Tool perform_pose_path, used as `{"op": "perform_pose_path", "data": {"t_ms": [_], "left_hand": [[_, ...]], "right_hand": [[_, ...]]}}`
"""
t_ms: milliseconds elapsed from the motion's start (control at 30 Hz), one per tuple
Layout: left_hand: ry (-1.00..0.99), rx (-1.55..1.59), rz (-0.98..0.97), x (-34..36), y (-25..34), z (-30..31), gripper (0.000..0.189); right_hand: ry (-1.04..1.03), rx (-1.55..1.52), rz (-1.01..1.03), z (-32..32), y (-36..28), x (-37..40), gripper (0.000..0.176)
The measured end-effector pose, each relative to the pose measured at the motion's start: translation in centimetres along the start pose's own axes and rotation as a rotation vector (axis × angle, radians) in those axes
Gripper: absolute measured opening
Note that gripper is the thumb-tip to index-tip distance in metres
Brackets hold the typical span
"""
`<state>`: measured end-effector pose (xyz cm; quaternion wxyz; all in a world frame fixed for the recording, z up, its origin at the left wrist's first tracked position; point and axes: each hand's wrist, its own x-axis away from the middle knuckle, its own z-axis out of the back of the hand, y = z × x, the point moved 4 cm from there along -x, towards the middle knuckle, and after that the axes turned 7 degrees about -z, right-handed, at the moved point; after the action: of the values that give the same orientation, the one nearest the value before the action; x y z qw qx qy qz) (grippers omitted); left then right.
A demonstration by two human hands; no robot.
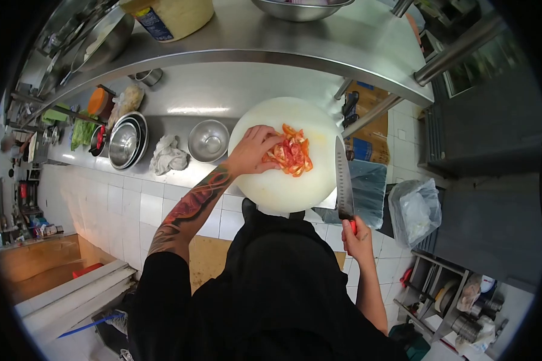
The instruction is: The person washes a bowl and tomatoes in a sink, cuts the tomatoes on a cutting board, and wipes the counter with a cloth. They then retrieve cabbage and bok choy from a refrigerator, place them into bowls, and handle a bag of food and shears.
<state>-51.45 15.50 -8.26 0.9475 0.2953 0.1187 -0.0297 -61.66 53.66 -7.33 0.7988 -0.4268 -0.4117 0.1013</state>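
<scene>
A heap of red tomato slices (294,155) lies on the round white cutting board (271,195). My left hand (253,150) is at the heap's left side, its fingers and thumb curved around the nearest slices. In my right hand (358,239) is the red and black handle of a large kitchen knife (344,180). Its wide blade points away from me along the board's right edge, apart from the tomatoes. Some fingertips of my left hand are hidden among the slices.
Left of the board are a small steel bowl (209,141), a crumpled white cloth (169,156) and nested steel bowls (125,144). A steel shelf (241,45) overhangs the counter, bearing a large tub (174,18). A bin with a clear liner (414,210) stands at right.
</scene>
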Motion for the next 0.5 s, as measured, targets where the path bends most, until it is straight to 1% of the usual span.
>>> {"op": "perform_pose_path", "data": {"t_ms": [67, 100, 167, 200, 267, 300, 367, 400, 467, 500], "left_hand": [[0.082, -0.085, -0.107, 0.3, 0.6, 0.7, 0.065], [0.080, -0.084, -0.108, 0.0, 0.7, 0.7, 0.065], [0.070, -0.147, -0.205, -0.7, 1.0, 0.7, 0.055], [0.072, -0.144, -0.206, -0.7, 0.6, 0.4, 0.055], [0.001, -0.078, -0.175, -0.3, -0.7, -0.5, 0.046], [0.004, -0.081, -0.176, 0.1, -1.3, -0.5, 0.046], [0.093, -0.117, -0.144, 1.3, -2.7, 0.4, 0.043], [0.091, -0.118, -0.147, 2.1, -3.4, 0.7, 0.043], [0.210, -0.133, -0.034, 3.9, -5.3, 2.1, 0.042], [0.289, -0.144, -0.016, 4.9, -5.4, 3.1, 0.041]], "right_hand": [[0.018, 0.018, 0.014, -0.1, 0.1, 0.3, 0.025], [0.023, -0.004, -0.019, -0.2, 0.1, 0.6, 0.025], [0.031, -0.025, -0.055, -0.6, 0.0, 1.1, 0.024], [0.040, -0.051, -0.071, -0.8, -0.1, 1.4, 0.024], [0.048, -0.076, -0.082, -0.9, 0.0, 1.6, 0.024], [0.041, -0.060, -0.077, -0.9, 0.2, 1.5, 0.024], [0.035, -0.051, -0.071, -1.0, 0.3, 1.4, 0.024], [0.053, -0.049, -0.047, -0.9, 0.2, 1.4, 0.024], [0.072, -0.047, -0.025, -0.9, 0.2, 1.5, 0.023], [0.078, -0.071, -0.034, -0.9, 0.3, 1.5, 0.023]]}}
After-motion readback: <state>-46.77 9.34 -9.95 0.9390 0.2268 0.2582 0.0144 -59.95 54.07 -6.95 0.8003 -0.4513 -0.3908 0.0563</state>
